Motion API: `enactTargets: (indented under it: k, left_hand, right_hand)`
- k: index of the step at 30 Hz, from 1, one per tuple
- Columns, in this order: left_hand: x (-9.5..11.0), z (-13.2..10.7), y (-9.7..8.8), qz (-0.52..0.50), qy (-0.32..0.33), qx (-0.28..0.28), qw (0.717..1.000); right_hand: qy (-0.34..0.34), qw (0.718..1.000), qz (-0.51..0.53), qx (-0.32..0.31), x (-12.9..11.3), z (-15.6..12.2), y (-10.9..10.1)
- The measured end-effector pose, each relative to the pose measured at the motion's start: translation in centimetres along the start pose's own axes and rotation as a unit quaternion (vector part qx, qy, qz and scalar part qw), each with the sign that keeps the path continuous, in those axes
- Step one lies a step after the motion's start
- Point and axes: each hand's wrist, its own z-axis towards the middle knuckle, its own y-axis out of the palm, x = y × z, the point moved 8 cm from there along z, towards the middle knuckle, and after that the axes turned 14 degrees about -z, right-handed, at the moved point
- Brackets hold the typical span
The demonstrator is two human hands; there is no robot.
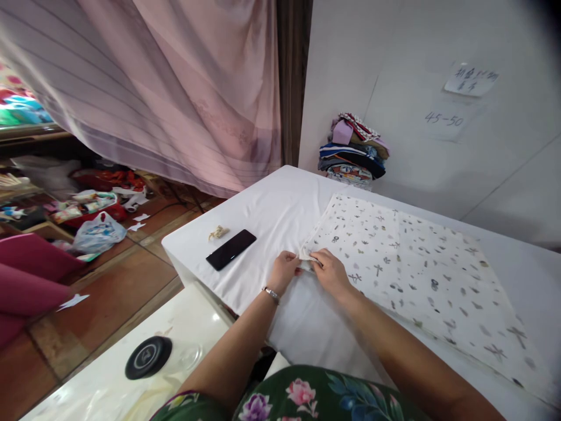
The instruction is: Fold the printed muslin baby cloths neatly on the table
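A white cloth [412, 263] printed with small dark motifs lies spread over the right part of the white-covered table [272, 204]. Its near left corner is pinched between my two hands. My left hand [284, 270] has its fingers closed on the corner's edge and wears a bracelet at the wrist. Close beside it, my right hand [331, 273] grips the same corner with thumb and fingers, which bunches the fabric slightly. Left of my hands a black phone [231, 249] rests on the table, with a small beige bundle [218, 233] just behind it.
Folded fabrics [353, 153] are stacked at the table's far edge against the white wall. A pink curtain [210, 93] hangs at the back left. A black round lid [149, 357] sits on a lower white surface at the near left. Bags and clutter cover the floor beyond.
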Motion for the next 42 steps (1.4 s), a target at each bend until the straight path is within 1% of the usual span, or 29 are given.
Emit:
enactTargets:
  k: [4, 9, 13, 16, 20, 23, 27, 29, 35, 39, 42]
  left_hand:
    - [-0.4, -0.3, -0.2, -0.060, 0.010, -0.008, 0.998]
    - [-0.1, -0.7, 0.0, -0.133, 0.036, -0.021, 0.990]
    - [-0.1, -0.6, 0.0, -0.118, 0.041, -0.011, 0.992]
    - [-0.2, -0.5, 0.1, -0.110, 0.045, -0.006, 0.993]
    - [-0.1, -0.5, 0.2, -0.105, 0.061, -0.017, 0.992]
    - [-0.1, -0.5, 0.2, -0.099, 0.063, -0.011, 0.993]
    - [0.0, -0.6, 0.0, -0.085, 0.071, 0.006, 0.994]
    - [0.0, -0.7, 0.0, -0.085, 0.079, 0.009, 0.993]
    - [0.3, -1.0, -0.1, -0.094, 0.099, 0.002, 0.991]
    - [0.4, -1.0, 0.1, -0.091, 0.107, -0.008, 0.990]
    - [0.4, -0.7, 0.1, -0.059, 0.112, 0.001, 0.992]
  right_hand:
    - [-0.014, 0.999, -0.031, -0.019, -0.6, -0.1, 0.6]
    - [-0.022, 0.997, -0.056, -0.052, -1.1, -0.1, 1.3]
    - [-0.024, 0.997, -0.027, -0.074, -1.0, -0.1, 1.5]
    - [-0.012, 0.996, 0.006, -0.088, -0.4, -0.2, 2.0]
    - [0.002, 0.995, 0.065, -0.070, 0.6, -0.1, 2.5]
    - [-0.004, 0.994, 0.094, -0.053, 0.8, 0.0, 2.6]
    - [0.001, 0.995, 0.100, 0.013, 0.7, 0.1, 1.5]
    - [-0.005, 0.996, 0.084, 0.032, 0.2, 0.0, 1.0]
    - [-0.066, 0.998, 0.000, 0.017, -1.9, -0.4, 1.1]
    - [-0.081, 0.996, -0.030, 0.010, -2.4, -0.6, 1.3]
    - [-0.089, 0.995, -0.055, -0.003, -2.5, -0.6, 1.4]
